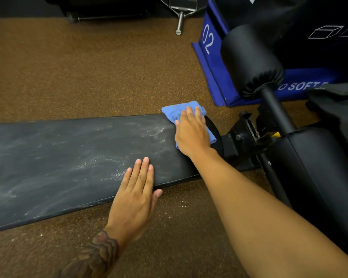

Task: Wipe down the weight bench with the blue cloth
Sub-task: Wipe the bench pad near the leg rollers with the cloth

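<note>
The black padded weight bench [58, 157] stretches from the left edge to the centre right, its surface streaked with whitish dust. A folded blue cloth [175, 111] lies on the bench's far right end. My right hand [191, 135] lies flat on the cloth with straight fingers, pressing it onto the pad. My left hand [137, 189] rests flat on the near edge of the bench, fingers straight, thumb over the rim.
The bench's black hinge and frame [243, 137] sit just right of the cloth, with black roller pads [249, 59] and a seat pad [313, 169] beyond. A blue soft box marked 02 [209, 55] stands behind. A metal cable handle [180, 17] lies on the brown speckled floor.
</note>
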Motion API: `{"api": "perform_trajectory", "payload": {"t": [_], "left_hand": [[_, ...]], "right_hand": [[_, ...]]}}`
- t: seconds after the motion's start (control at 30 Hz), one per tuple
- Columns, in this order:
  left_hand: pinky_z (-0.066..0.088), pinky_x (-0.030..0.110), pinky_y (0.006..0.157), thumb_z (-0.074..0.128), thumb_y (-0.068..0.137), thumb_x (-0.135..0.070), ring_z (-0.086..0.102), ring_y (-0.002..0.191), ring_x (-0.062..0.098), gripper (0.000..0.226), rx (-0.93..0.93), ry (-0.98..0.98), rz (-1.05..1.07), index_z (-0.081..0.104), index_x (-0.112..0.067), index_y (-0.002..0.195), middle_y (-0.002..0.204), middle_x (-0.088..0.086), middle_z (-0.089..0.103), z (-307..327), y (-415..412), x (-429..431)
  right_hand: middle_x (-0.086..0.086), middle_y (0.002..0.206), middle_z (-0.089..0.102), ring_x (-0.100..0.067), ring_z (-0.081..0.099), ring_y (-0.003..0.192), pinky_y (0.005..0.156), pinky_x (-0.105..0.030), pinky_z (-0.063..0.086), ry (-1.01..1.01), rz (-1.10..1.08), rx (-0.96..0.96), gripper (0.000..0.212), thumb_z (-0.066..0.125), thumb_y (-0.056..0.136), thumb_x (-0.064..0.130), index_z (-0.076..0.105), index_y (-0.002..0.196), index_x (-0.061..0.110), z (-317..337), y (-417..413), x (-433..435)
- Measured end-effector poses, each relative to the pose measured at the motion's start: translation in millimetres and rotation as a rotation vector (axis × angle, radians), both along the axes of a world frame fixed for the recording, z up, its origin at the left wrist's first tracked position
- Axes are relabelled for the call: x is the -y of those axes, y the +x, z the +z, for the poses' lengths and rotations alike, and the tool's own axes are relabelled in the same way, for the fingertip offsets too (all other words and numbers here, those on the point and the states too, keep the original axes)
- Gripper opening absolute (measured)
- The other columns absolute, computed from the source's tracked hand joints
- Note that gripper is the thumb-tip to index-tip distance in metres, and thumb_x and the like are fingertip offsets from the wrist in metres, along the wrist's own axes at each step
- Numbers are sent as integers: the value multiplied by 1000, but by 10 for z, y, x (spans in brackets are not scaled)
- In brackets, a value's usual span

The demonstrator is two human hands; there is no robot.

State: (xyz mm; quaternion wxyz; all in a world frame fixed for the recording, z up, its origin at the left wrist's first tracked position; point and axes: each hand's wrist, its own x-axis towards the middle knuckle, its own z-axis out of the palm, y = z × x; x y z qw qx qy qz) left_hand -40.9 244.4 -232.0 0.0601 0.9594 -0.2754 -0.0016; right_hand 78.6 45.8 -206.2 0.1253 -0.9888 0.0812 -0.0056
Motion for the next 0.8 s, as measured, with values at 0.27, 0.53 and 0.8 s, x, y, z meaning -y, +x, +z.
{"api": "perform_trajectory", "payload": {"t": [0.27,0.53,0.8], "left_hand": [[16,46,115,19,101,-41,17,144,33,61,-1,9,10,29,2,144,153,21,22,-6,0,17],[15,45,116,22,100,-41,16,144,32,62,-1,-2,11,27,2,144,154,21,21,3,-10,17],[14,45,116,21,101,-43,10,146,31,62,0,22,5,23,0,146,156,19,16,-1,-8,-1]], "right_hand": [[-17,151,35,-34,17,144,114,-48,23,73,252,64,46,46,98,19,41,138,-2,-102,-369,-498],[-18,144,45,-37,30,140,106,-49,37,-29,127,94,47,33,96,23,48,134,-2,-124,-1174,-215],[-19,153,30,-35,12,146,115,-47,22,-40,-16,43,45,34,101,19,37,141,-3,-88,-692,57]]}}
